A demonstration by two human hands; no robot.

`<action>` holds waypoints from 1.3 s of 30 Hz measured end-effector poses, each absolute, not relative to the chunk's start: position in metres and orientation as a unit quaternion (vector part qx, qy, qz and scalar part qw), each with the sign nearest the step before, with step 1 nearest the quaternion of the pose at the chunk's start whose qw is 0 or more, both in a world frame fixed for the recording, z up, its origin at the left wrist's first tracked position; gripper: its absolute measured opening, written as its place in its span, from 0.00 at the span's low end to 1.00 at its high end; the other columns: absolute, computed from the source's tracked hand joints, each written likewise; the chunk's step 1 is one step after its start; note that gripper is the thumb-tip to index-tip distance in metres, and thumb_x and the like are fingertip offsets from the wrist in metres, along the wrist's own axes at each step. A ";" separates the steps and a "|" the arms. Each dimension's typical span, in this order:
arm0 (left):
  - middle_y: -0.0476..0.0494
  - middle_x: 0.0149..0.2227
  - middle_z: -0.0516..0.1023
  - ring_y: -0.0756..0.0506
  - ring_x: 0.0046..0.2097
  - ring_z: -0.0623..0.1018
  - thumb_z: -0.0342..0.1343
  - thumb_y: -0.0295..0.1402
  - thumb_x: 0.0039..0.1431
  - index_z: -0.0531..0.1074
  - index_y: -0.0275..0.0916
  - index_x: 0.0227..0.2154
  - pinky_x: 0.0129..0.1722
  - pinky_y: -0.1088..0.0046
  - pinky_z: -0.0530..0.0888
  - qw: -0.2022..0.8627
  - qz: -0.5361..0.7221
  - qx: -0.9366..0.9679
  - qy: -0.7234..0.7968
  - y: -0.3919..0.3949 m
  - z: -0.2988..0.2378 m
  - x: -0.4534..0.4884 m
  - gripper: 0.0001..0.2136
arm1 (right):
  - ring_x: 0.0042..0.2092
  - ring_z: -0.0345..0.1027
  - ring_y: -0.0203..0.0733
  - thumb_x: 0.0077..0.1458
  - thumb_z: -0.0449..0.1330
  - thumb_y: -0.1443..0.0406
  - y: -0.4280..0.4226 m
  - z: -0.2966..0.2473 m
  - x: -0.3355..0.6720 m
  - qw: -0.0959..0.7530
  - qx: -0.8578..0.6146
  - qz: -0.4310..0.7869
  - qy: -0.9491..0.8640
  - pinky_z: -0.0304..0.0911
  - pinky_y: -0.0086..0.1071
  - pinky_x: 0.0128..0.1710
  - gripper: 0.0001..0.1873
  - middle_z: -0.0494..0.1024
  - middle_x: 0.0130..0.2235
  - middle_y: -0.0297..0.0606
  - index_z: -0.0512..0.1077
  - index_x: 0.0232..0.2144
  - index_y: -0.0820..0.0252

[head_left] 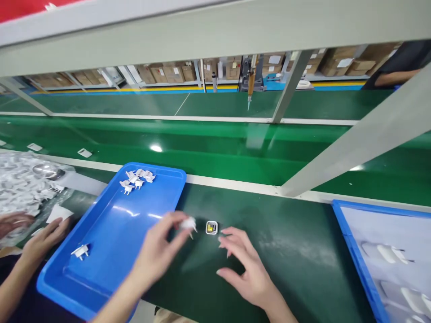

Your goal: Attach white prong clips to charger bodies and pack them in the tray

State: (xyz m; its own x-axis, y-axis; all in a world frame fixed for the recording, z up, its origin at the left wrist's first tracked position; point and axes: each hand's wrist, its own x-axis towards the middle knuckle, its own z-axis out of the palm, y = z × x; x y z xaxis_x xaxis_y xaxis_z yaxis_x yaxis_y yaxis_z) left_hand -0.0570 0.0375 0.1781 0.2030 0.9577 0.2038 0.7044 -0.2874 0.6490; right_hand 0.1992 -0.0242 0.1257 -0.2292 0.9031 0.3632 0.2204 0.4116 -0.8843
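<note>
Between thumb and fingers, my left hand (160, 246) pinches a white plug cover with metal pins (189, 224), held above the bench just past the blue tray's right side. A small white charger housing (212, 228) lies on the green bench between my hands, its open top showing a yellow part and dark components inside. To the right of this housing my right hand (245, 269) hovers with fingers spread, holding nothing and not touching it.
A blue tray (134, 224) holds several white plug pieces (138, 179). At the left, a co-worker's hands (47, 237) work beside a bag of white parts (23, 179). A blue-edged bin (357, 260) with chargers stands right. Beyond a metal post (353, 143) runs a green conveyor (215, 148).
</note>
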 end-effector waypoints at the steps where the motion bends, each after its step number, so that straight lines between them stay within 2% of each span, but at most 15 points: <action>1: 0.47 0.42 0.81 0.45 0.40 0.80 0.57 0.43 0.69 0.74 0.47 0.45 0.38 0.69 0.81 0.264 0.325 0.728 0.543 0.014 0.172 -0.039 0.09 | 0.48 0.76 0.43 0.67 0.61 0.65 -0.025 0.126 0.198 0.454 -0.384 0.381 -0.708 0.77 0.35 0.47 0.22 0.70 0.60 0.48 0.70 0.62 0.49; 4: 0.46 0.44 0.80 0.47 0.41 0.81 0.55 0.37 0.71 0.72 0.47 0.50 0.41 0.71 0.82 0.334 0.368 0.687 0.530 -0.025 0.155 0.004 0.08 | 0.43 0.78 0.40 0.69 0.58 0.69 -0.024 0.125 0.197 0.471 -0.402 0.361 -0.698 0.76 0.32 0.45 0.13 0.77 0.50 0.42 0.77 0.51 0.51; 6: 0.42 0.52 0.79 0.45 0.50 0.81 0.52 0.35 0.73 0.69 0.46 0.56 0.49 0.67 0.81 0.286 0.380 0.696 0.537 -0.022 0.144 0.015 0.12 | 0.39 0.77 0.39 0.68 0.59 0.69 -0.021 0.124 0.200 0.496 -0.437 0.333 -0.672 0.75 0.31 0.40 0.09 0.79 0.41 0.39 0.79 0.44 0.54; 9: 0.37 0.62 0.72 0.39 0.63 0.74 0.51 0.35 0.73 0.64 0.45 0.63 0.59 0.58 0.76 0.186 0.342 0.758 0.523 0.004 0.130 0.010 0.19 | 0.32 0.74 0.38 0.68 0.60 0.64 -0.014 0.121 0.206 0.512 -0.498 0.328 -0.618 0.72 0.30 0.32 0.05 0.78 0.35 0.37 0.77 0.39 0.56; 11: 0.38 0.59 0.75 0.40 0.59 0.77 0.52 0.35 0.73 0.67 0.44 0.61 0.57 0.58 0.77 0.157 0.296 0.806 0.489 0.019 0.121 0.003 0.16 | 0.28 0.69 0.36 0.69 0.59 0.60 -0.009 0.117 0.209 0.515 -0.529 0.343 -0.581 0.68 0.29 0.27 0.09 0.75 0.32 0.35 0.75 0.38 0.57; 14: 0.41 0.48 0.80 0.43 0.46 0.81 0.54 0.36 0.72 0.73 0.41 0.52 0.46 0.65 0.79 0.114 0.258 0.832 0.477 0.023 0.111 0.001 0.11 | 0.24 0.64 0.33 0.70 0.56 0.56 -0.005 0.111 0.212 0.505 -0.555 0.361 -0.554 0.64 0.28 0.24 0.13 0.71 0.29 0.31 0.72 0.38 0.58; 17: 0.41 0.40 0.78 0.42 0.38 0.80 0.58 0.45 0.68 0.74 0.37 0.48 0.35 0.66 0.77 0.065 0.242 0.818 0.518 0.008 0.106 0.007 0.16 | 0.26 0.66 0.34 0.70 0.56 0.55 -0.007 0.112 0.211 0.489 -0.567 0.360 -0.557 0.65 0.28 0.25 0.13 0.73 0.31 0.33 0.71 0.38 0.58; 19: 0.41 0.38 0.77 0.42 0.36 0.79 0.60 0.50 0.65 0.73 0.36 0.48 0.33 0.65 0.75 0.070 0.221 0.815 0.532 -0.005 0.107 0.009 0.22 | 0.31 0.70 0.36 0.70 0.56 0.57 -0.012 0.121 0.206 0.462 -0.565 0.341 -0.592 0.67 0.29 0.29 0.10 0.75 0.35 0.36 0.72 0.40 0.57; 21: 0.42 0.39 0.77 0.42 0.36 0.78 0.62 0.48 0.64 0.72 0.35 0.50 0.35 0.64 0.75 0.101 0.209 0.820 0.524 -0.014 0.107 0.008 0.22 | 0.34 0.72 0.38 0.70 0.56 0.61 -0.017 0.132 0.199 0.410 -0.547 0.305 -0.663 0.70 0.30 0.33 0.07 0.76 0.37 0.37 0.72 0.42 0.56; 23: 0.42 0.39 0.78 0.42 0.38 0.77 0.61 0.40 0.65 0.72 0.36 0.48 0.38 0.63 0.74 0.139 0.223 0.822 0.505 -0.020 0.106 0.005 0.15 | 0.35 0.73 0.40 0.71 0.54 0.64 -0.020 0.143 0.190 0.326 -0.521 0.251 -0.748 0.70 0.31 0.36 0.07 0.77 0.37 0.38 0.72 0.43 0.56; 26: 0.45 0.33 0.75 0.43 0.35 0.74 0.57 0.33 0.65 0.71 0.40 0.35 0.36 0.65 0.70 0.158 0.266 0.807 0.504 -0.023 0.099 0.003 0.04 | 0.36 0.74 0.43 0.72 0.53 0.63 -0.022 0.151 0.178 0.199 -0.497 0.170 -0.828 0.69 0.34 0.36 0.09 0.77 0.37 0.40 0.73 0.43 0.56; 29: 0.46 0.27 0.70 0.43 0.31 0.70 0.54 0.32 0.66 0.66 0.42 0.27 0.33 0.64 0.65 0.140 0.297 0.783 0.528 -0.021 0.092 0.007 0.10 | 0.36 0.73 0.43 0.73 0.52 0.63 -0.023 0.151 0.171 0.155 -0.499 0.133 -0.842 0.68 0.34 0.36 0.11 0.76 0.35 0.40 0.74 0.42 0.56; 31: 0.45 0.28 0.72 0.43 0.31 0.71 0.52 0.32 0.67 0.69 0.41 0.30 0.33 0.63 0.65 0.142 0.308 0.776 0.532 -0.019 0.090 0.010 0.08 | 0.36 0.73 0.43 0.73 0.52 0.63 -0.025 0.150 0.169 0.165 -0.514 0.131 -0.832 0.69 0.34 0.37 0.10 0.75 0.35 0.39 0.74 0.42 0.56; 35: 0.42 0.34 0.79 0.42 0.34 0.75 0.52 0.37 0.71 0.72 0.36 0.45 0.36 0.62 0.68 0.165 0.328 0.780 0.507 -0.018 0.090 0.009 0.10 | 0.37 0.74 0.42 0.71 0.56 0.64 -0.032 0.151 0.169 0.204 -0.564 0.146 -0.787 0.71 0.33 0.38 0.06 0.77 0.38 0.41 0.73 0.43 0.57; 39: 0.43 0.34 0.81 0.43 0.33 0.77 0.54 0.39 0.71 0.72 0.37 0.44 0.36 0.62 0.67 0.191 0.342 0.780 0.488 -0.020 0.092 0.003 0.10 | 0.37 0.75 0.42 0.71 0.56 0.64 -0.035 0.152 0.170 0.194 -0.580 0.164 -0.774 0.71 0.32 0.36 0.06 0.77 0.38 0.40 0.74 0.44 0.56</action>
State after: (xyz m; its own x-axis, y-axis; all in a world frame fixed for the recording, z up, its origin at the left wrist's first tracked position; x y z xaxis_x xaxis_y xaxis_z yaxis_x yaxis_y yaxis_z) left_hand 0.0026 -0.0195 0.0922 0.2886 0.8923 0.3473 0.6310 -0.4500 0.6319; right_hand 0.1699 -0.0353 0.1525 -0.2512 0.9616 0.1102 0.8346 0.2729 -0.4785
